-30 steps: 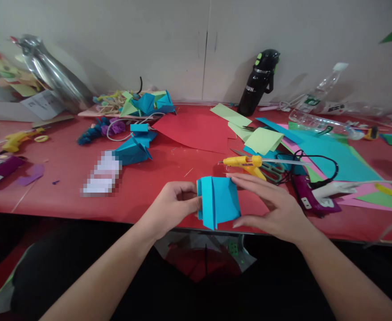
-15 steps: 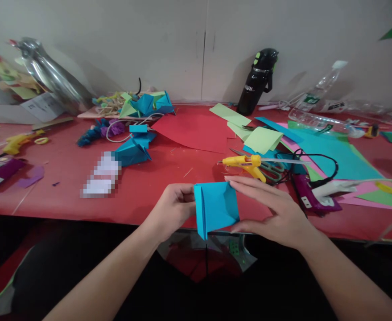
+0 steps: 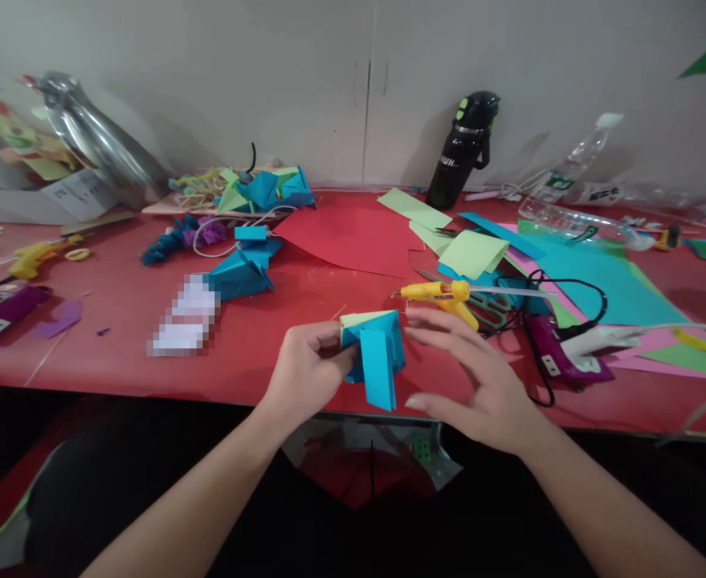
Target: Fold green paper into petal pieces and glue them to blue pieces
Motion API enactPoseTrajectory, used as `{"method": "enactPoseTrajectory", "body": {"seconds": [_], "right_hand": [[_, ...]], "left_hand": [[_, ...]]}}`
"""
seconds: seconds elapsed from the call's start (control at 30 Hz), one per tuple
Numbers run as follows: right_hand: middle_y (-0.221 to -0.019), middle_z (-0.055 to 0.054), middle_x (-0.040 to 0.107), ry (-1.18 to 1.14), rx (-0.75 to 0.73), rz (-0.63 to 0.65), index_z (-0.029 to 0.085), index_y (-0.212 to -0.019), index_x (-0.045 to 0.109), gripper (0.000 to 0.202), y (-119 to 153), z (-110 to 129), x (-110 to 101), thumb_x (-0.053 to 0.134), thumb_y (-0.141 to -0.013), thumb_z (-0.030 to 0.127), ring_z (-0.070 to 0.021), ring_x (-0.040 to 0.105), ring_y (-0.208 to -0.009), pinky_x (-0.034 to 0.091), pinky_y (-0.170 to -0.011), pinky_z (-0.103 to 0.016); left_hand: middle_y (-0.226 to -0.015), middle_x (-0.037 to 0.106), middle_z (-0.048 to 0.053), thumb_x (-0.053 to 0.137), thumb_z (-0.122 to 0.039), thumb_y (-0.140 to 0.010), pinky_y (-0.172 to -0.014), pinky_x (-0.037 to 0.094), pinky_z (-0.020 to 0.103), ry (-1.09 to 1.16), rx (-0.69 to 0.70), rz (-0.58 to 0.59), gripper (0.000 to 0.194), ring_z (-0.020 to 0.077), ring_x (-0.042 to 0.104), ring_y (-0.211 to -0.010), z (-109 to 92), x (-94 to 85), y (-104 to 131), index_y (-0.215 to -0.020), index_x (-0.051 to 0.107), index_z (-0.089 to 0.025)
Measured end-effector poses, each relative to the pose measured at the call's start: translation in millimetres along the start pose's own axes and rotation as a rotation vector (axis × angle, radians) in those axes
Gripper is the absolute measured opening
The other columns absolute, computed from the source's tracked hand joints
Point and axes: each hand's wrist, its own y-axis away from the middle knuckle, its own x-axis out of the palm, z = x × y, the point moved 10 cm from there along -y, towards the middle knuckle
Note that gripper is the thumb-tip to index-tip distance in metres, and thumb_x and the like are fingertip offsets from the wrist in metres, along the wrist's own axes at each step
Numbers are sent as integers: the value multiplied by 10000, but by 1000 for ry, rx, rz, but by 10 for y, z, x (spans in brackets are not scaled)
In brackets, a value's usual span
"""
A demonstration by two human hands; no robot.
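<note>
A folded blue paper piece (image 3: 377, 369) with a narrow flap along its front hangs over the table's front edge. A pale green-yellow layer shows at its top. My left hand (image 3: 308, 369) pinches it from the left between thumb and fingers. To its right, my right hand (image 3: 479, 385) is open, fingers and thumb spread, apart from the paper. Just beyond the right hand lies a yellow glue gun (image 3: 442, 291) with a clear glue stick in its back, beside grey-green-handled scissors (image 3: 490, 309).
On the red table (image 3: 256, 353) lie blue folded paper (image 3: 241, 273), a red sheet (image 3: 353, 233) and coloured sheets (image 3: 599, 281). Purple power strips (image 3: 569, 353) with cords sit on both sides. A black bottle (image 3: 462, 152), plastic bottles and a metal jug (image 3: 99, 136) stand behind.
The blue paper piece has turned in my left hand, so its narrow flap now faces me nearer the middle. My right hand has let go of its right edge and opened.
</note>
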Motion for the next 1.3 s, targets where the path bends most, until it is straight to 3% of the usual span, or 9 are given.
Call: {"method": "enactPoseTrajectory", "body": {"seconds": [0.1, 0.17, 0.27, 0.43, 0.57, 0.77, 0.93, 1.07, 1.3], "right_hand": [[-1127, -49, 667, -132, 74, -51, 254, -1129, 650, 276, 0, 30, 56, 744, -874, 302, -194, 647, -1030, 538, -890, -304], [-959, -15, 655, -180, 126, -48, 241, -1019, 639, 140, -3, 33, 122, 708, -904, 281, -154, 623, -862, 518, -776, -269], [-866, 1, 627, -168, 167, -38, 226, -919, 621, 53, -16, 30, 180, 661, -938, 255, -137, 587, -780, 479, -730, -261], [-813, 0, 601, -151, 174, -7, 215, -820, 580, 152, -29, 6, 220, 608, -967, 243, -140, 569, -752, 452, -706, -267], [-803, 8, 601, -158, 197, -14, 219, -831, 600, 142, -27, -35, 225, 611, -968, 254, -136, 565, -745, 443, -700, -261], [-823, 5, 645, -256, 283, -18, 221, -847, 654, 140, -14, -140, 286, 630, -961, 297, -143, 593, -773, 465, -735, -260], [-814, 0, 663, -405, 386, -26, 219, -856, 671, 163, 26, -269, 312, 638, -954, 345, -150, 605, -763, 482, -722, -258], [-788, 4, 646, -449, 418, -27, 217, -836, 654, 179, 41, -319, 308, 649, -946, 358, -146, 591, -744, 481, -705, -251], [-792, 12, 636, -433, 399, 1, 213, -832, 655, 170, 28, -283, 329, 654, -944, 340, -132, 575, -748, 473, -711, -235]], "left_hand": [[-602, 589, -22, 633, -133, -788, -541, 437, 203, -269, 119, -123, 146, 115, 561, -588, -145, -119, 26, -643, 642, -140], [-559, 498, -44, 607, -97, -774, -525, 375, 186, -444, 212, -198, 190, 85, 487, -561, -243, -163, 63, -590, 588, -142], [-556, 418, -58, 581, -76, -775, -518, 329, 173, -568, 308, -223, 209, 60, 404, -546, -304, -137, 100, -582, 536, -143], [-551, 441, -62, 589, -110, -821, -519, 320, 166, -620, 343, -196, 212, 60, 361, -545, -286, -64, 97, -620, 537, -150], [-554, 424, -62, 610, -137, -831, -518, 327, 159, -561, 256, -136, 224, 67, 348, -558, -187, -28, 53, -621, 533, -156], [-764, 646, -6, 608, -232, -895, -674, 490, 216, -194, 57, 118, 103, 132, 573, -726, 8, 177, 10, -838, 667, -169], [-859, 665, 34, 584, -312, -951, -750, 519, 262, -51, 31, 236, 194, 169, 612, -835, -34, 270, 12, -892, 681, -155], [-786, 635, 26, 583, -359, -959, -687, 494, 255, -81, 42, 173, 258, 157, 585, -757, -39, 193, -4, -837, 675, -151], [-615, 512, -18, 504, -344, -992, -551, 362, 231, -404, 149, 12, 354, 107, 450, -582, -91, 81, 30, -708, 603, -156]]}}
